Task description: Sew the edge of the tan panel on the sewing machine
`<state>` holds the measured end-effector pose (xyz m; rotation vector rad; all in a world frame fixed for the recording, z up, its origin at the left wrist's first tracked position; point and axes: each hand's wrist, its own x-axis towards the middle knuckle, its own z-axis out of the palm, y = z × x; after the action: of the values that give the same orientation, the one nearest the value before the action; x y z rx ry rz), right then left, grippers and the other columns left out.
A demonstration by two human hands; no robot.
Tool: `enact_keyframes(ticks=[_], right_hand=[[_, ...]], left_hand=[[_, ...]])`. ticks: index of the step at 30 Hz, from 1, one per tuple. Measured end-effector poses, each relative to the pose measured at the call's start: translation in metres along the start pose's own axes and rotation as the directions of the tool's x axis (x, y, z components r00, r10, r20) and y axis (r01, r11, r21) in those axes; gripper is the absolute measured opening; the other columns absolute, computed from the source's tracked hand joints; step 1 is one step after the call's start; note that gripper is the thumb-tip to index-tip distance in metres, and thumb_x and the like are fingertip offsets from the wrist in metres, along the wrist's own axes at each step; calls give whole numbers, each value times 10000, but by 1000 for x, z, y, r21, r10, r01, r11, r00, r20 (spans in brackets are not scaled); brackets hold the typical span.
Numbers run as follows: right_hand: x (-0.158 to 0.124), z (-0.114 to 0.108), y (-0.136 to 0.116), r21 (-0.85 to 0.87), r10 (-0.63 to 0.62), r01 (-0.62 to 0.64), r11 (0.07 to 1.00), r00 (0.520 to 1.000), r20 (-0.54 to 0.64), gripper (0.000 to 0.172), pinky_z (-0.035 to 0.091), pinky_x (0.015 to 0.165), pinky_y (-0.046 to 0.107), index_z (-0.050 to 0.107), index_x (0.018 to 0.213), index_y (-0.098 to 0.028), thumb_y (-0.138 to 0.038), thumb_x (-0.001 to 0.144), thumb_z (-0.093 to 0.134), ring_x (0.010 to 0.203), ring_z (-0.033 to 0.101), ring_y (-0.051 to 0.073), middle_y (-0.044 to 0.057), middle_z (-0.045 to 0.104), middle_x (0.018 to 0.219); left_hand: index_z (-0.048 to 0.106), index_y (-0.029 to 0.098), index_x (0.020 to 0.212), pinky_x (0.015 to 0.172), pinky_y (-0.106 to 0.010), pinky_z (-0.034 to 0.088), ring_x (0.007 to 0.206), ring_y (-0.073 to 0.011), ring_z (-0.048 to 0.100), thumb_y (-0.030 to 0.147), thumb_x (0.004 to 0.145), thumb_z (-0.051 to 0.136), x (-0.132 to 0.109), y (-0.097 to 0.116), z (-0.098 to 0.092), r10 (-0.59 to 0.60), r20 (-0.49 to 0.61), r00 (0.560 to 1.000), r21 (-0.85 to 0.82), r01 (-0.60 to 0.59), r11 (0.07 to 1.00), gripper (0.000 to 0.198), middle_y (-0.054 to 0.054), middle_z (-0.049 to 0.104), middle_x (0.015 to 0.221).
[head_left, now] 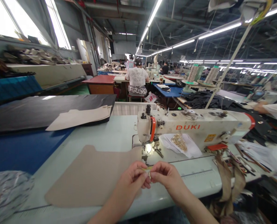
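Note:
Just in front of the sewing machine (191, 124), my left hand (132, 180) and my right hand (167, 177) meet with closed fingertips. Between them is a small shiny metal piece (149, 175), too small to name surely. A short yellowish strip (149, 168) shows at my fingertips, partly covered by them. Beside and under my left wrist, a beige flat panel (94, 177) lies on the pale table. White plastic on the machine bed bears a heap of small gold metal pieces (179, 142). The lamp lights the area around the needle.
A lighter cut panel (80, 117) rests on black sheets (35, 109) at the left. Brown straps (229, 183) hang off the table's right end. Thread cones (193, 73) stand behind the machine. A person (137, 77) sits ahead; another person's arm (269, 109) reaches in from the right.

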<state>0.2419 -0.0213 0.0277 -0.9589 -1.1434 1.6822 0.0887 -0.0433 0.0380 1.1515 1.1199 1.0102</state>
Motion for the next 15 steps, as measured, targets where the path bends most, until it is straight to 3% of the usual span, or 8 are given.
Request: enact_keyframes(ticks=[6,15], right_hand=[[-2,3,4,93,56,-51,994,997,-59,275,436,577,222,664,652,-157,-361,553,821,549,548,101,-9,638,572],[-5,9,12,75,63,-58,995,996,-66,261,434,578,231,688,652,-168,-366,548,823,552,547,108,2,653,583]], left_hand=[[594,166,888,652,-269,467,652,-150,612,515,702,640,-2,-2,-7,-118,-25,993,-132,114,985,397,-20,659,704],[551,157,633,547,-212,368,537,-91,468,347,566,728,9,-8,-11,-157,69,985,-109,164,981,268,24,559,560]])
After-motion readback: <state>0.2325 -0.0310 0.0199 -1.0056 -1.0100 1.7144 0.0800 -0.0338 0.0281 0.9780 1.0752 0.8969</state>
